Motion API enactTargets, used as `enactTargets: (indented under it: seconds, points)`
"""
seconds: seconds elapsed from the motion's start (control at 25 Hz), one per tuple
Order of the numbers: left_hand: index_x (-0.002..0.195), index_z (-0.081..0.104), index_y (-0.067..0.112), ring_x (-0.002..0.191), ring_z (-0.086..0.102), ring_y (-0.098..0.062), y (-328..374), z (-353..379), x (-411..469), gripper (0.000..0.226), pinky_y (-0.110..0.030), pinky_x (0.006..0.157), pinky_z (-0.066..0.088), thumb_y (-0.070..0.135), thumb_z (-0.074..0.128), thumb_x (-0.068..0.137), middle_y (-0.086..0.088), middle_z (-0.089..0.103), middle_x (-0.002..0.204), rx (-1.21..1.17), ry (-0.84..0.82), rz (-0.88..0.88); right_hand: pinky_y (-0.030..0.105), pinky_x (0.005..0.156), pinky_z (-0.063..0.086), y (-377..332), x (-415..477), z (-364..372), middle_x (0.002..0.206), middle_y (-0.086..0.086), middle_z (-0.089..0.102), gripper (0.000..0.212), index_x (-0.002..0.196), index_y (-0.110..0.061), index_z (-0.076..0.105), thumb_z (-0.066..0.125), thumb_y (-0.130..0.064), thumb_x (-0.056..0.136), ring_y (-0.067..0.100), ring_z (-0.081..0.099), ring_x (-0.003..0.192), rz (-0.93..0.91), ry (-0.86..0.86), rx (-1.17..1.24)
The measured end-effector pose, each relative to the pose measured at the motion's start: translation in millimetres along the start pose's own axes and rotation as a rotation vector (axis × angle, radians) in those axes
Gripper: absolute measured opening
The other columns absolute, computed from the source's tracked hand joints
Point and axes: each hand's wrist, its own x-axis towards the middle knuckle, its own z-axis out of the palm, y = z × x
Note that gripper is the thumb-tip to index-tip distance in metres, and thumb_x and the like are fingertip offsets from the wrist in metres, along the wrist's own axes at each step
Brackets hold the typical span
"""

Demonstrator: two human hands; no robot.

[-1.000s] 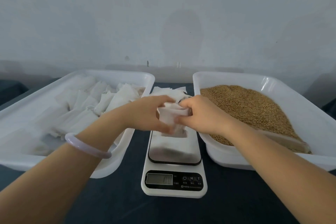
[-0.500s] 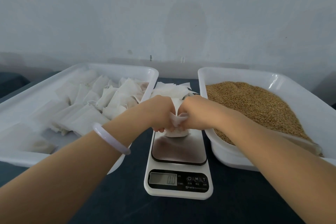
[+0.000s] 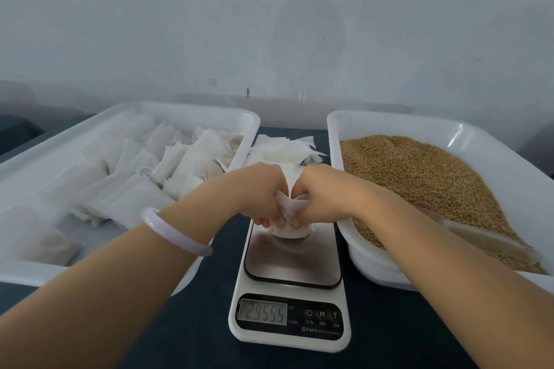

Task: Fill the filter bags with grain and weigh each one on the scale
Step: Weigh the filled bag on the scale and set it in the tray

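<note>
Head view: left hand (image 3: 257, 195) and right hand (image 3: 323, 198) meet knuckle to knuckle over the far end of the scale (image 3: 292, 260), both with fingers curled tight on the gathered neck of one bag (image 3: 289, 231). Bag bottom looks to be touching the plate near its far edge; contact is partly hidden by the fingers. Display (image 3: 263, 313) is lit, digits blurred, not trusted. Risks: (1) with both hands bearing on the bag, any reading now likely includes hand load, so it should be logged only after both hands are off and the digits settle; (2) the bag sits close to the plate's far edge, so on release it could tip off toward the empty bags (image 3: 281, 150) lying behind the scale; (3) if the neck is not closed, slackening the pinch could let grain (image 3: 419, 183) spill onto the plate and spoil both this weight and the next tare; (4) the thin fabric is bunched hard, and pulling the hands apart could tear it. Left forearm with bracelet (image 3: 175, 234) crosses the near corner of the left tray (image 3: 180, 108) of filled bags (image 3: 126, 198); a careless withdrawal could nudge it. Right forearm passes over the right tray (image 3: 335, 129), near the scoop (image 3: 485, 241)
</note>
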Motion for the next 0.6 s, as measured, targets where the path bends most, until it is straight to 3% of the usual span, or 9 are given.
enactTargets:
  seconds: [0.24, 0.6]
  points:
    - [0.071, 0.068, 0.024, 0.06, 0.068, -0.008, -1.8, 0.0, -4.2, 0.009, -0.02, 0.062, 0.056, 0.019, 0.072, 0.077, 0.001, 0.072, 0.069, -0.057, -0.003, 0.054, 0.02, 0.043, 0.028, 3.2, -4.8, 0.5, 0.054, -0.01, 0.048, 0.013, 0.061, -0.027, 0.061, 0.073, -0.029, 0.066, 0.006, 0.043, 0.05, -0.004, 0.027, 0.089]
    - [0.078, 0.068, 0.021, 0.042, 0.057, 0.0, 1.2, 7.0, 3.7, 0.004, -0.01, 0.041, 0.04, 0.023, 0.072, 0.078, 0.008, 0.063, 0.053, 0.062, -0.02, 0.009, 0.022, 0.049, 0.031, -1.6, -0.5, 1.7, 0.067, -0.011, 0.059, 0.011, 0.081, -0.03, 0.07, 0.074, -0.034, 0.071, 0.007, 0.052, 0.064, -0.006, -0.019, -0.04]
